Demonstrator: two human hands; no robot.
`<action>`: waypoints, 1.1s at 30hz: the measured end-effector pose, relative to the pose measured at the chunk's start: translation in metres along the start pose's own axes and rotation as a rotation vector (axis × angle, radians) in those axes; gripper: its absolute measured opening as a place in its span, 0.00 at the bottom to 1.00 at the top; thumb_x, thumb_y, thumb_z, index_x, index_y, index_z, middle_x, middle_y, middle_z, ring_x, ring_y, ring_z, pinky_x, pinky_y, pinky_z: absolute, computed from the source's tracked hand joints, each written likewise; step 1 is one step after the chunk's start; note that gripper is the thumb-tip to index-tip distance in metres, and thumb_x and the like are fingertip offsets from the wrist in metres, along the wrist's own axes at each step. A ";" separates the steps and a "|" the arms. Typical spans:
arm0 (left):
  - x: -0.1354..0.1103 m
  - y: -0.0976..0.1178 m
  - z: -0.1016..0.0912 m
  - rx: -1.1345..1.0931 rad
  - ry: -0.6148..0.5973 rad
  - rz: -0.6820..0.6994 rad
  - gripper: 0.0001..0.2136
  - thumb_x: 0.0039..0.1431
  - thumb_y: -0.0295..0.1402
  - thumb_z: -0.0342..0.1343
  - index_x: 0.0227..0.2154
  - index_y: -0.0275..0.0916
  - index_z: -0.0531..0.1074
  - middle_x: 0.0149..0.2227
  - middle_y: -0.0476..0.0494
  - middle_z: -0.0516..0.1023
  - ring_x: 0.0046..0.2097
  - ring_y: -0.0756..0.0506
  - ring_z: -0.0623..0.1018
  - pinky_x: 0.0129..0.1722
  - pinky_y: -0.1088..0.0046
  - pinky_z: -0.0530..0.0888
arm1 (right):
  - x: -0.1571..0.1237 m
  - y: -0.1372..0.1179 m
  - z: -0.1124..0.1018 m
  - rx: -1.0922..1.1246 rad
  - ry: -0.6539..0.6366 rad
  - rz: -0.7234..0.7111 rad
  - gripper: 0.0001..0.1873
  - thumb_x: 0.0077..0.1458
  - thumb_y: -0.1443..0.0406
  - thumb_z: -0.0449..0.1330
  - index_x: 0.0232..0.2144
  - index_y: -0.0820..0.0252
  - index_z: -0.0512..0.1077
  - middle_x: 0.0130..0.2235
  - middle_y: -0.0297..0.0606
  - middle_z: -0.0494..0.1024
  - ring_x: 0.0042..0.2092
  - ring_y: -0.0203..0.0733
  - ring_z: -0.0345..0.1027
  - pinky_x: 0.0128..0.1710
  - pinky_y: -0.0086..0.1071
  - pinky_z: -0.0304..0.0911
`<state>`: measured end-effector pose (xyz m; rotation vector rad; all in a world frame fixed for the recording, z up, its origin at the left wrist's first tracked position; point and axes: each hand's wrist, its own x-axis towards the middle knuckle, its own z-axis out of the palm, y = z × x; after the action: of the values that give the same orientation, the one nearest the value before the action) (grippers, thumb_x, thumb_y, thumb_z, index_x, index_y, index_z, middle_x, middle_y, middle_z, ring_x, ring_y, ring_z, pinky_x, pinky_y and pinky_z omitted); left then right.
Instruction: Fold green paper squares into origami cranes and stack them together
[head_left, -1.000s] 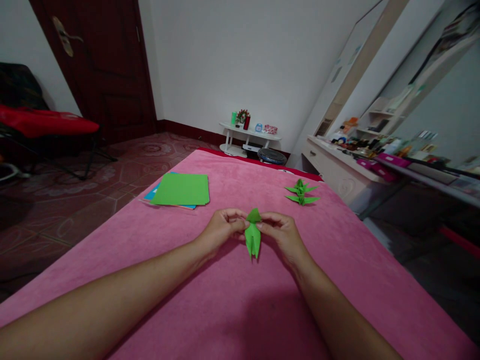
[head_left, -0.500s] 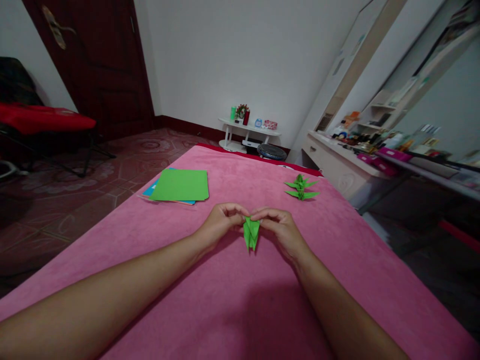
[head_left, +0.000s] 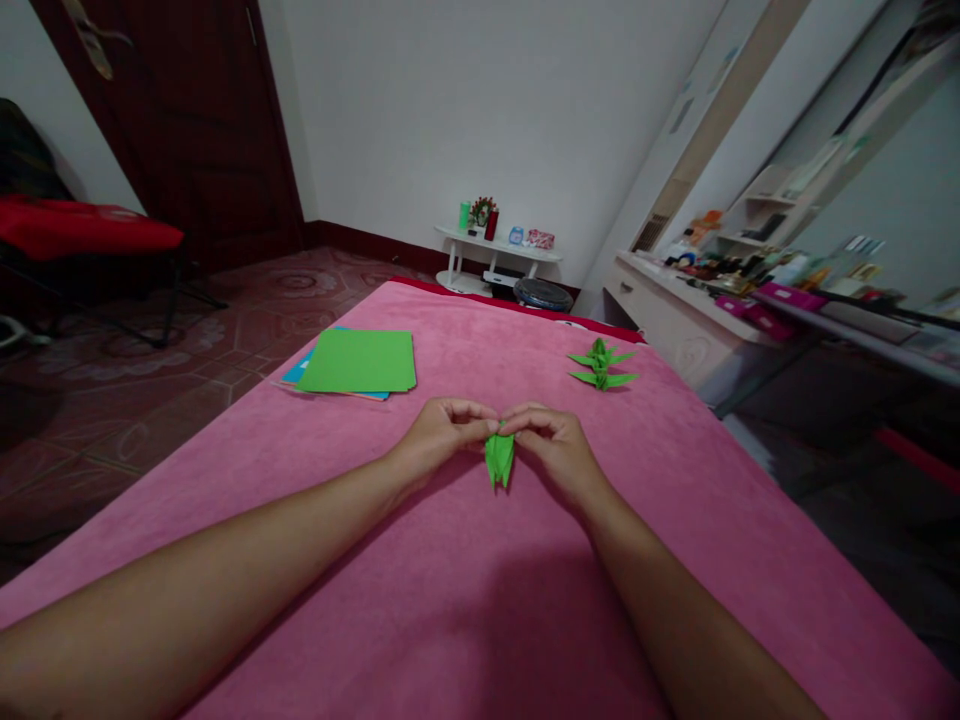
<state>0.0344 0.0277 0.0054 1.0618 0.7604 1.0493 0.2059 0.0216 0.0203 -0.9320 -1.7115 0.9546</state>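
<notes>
Between my two hands is a small piece of folded green paper [head_left: 499, 460], its narrow points facing toward me. My left hand [head_left: 448, 430] pinches its upper left edge with thumb and fingers. On the other side my right hand [head_left: 551, 440] grips the upper right edge, fingertips almost meeting those of the left. The top of the folded paper is partly hidden under the fingers. Farther back on the right, two finished-looking green paper cranes [head_left: 601, 365] stand one behind the other with wings spread.
A stack of square paper [head_left: 358, 360], green on top with blue beneath, lies on the pink cloth [head_left: 300, 560] at left. Beyond the far edge stands a small white table [head_left: 495, 243] with odds and ends. A cluttered dresser [head_left: 675, 300] is at right, a red chair [head_left: 82, 228] at left.
The upper flap of the folded paper, which stood apart before, now lies flatter under my fingertips. Both hands keep their pinch. The whole view has shifted slightly.
</notes>
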 end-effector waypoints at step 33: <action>0.006 0.003 -0.002 0.166 0.098 0.224 0.14 0.44 0.34 0.64 0.33 0.32 0.74 0.26 0.44 0.76 0.22 0.51 0.71 0.22 0.76 0.68 | -0.003 -0.002 0.003 0.181 0.159 0.081 0.07 0.47 0.64 0.62 0.31 0.59 0.70 0.31 0.34 0.72 0.33 0.37 0.66 0.34 0.29 0.62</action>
<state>0.0338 0.0341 0.0072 1.2663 0.8316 1.2525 0.2035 0.0169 0.0205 -0.9366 -1.4386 1.0411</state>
